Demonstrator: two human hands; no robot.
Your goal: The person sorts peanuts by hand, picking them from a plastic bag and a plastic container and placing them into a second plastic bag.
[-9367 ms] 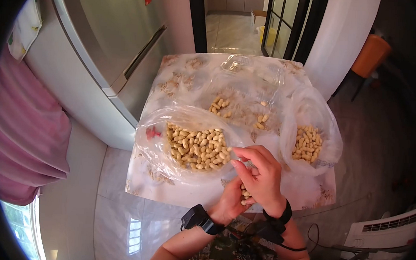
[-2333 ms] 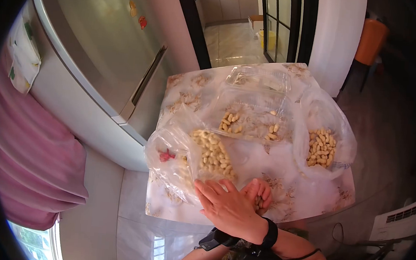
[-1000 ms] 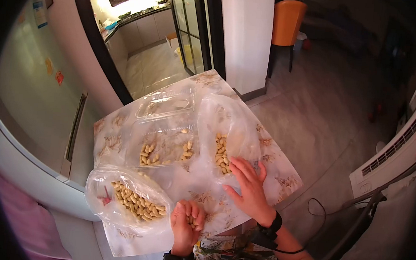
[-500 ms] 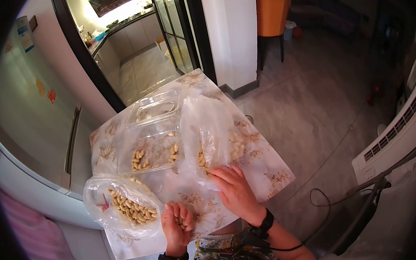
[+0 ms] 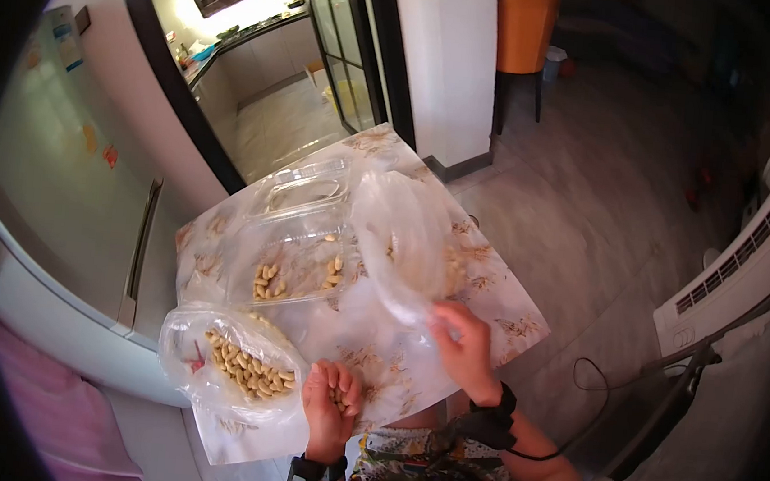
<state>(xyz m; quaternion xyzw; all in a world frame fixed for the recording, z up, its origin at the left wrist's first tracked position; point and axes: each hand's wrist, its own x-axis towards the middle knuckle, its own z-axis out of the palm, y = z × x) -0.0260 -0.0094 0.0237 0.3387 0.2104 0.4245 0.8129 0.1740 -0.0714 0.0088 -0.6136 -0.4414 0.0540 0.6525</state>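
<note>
My left hand (image 5: 331, 403) is curled around several unshelled peanuts (image 5: 337, 398) at the table's near edge. My right hand (image 5: 464, 348) has its fingertips at the near rim of a thin clear plastic bag (image 5: 401, 233), and the rim looks pinched between them; the fingers are slightly blurred. Left of my left hand, an open plastic bag (image 5: 185, 344) holds a heap of peanuts (image 5: 253, 371). Behind it lies an open clear plastic clamshell box (image 5: 294, 300), with a few peanuts (image 5: 267, 283) in two small groups and its lid (image 5: 298, 190) folded back.
The patterned table (image 5: 511, 309) stands beside a fridge (image 5: 73, 180) on the left. A doorway leads to a kitchen at the back. An orange chair (image 5: 525, 32) is farther off, and a white slatted appliance (image 5: 734, 259) with a cable (image 5: 607, 385) stands at right.
My right hand has moved right and slightly down, drawing the bag's rim with it; the peanuts at its mouth are now mostly covered. My left hand stays closed around peanuts. The view has shifted slightly.
</note>
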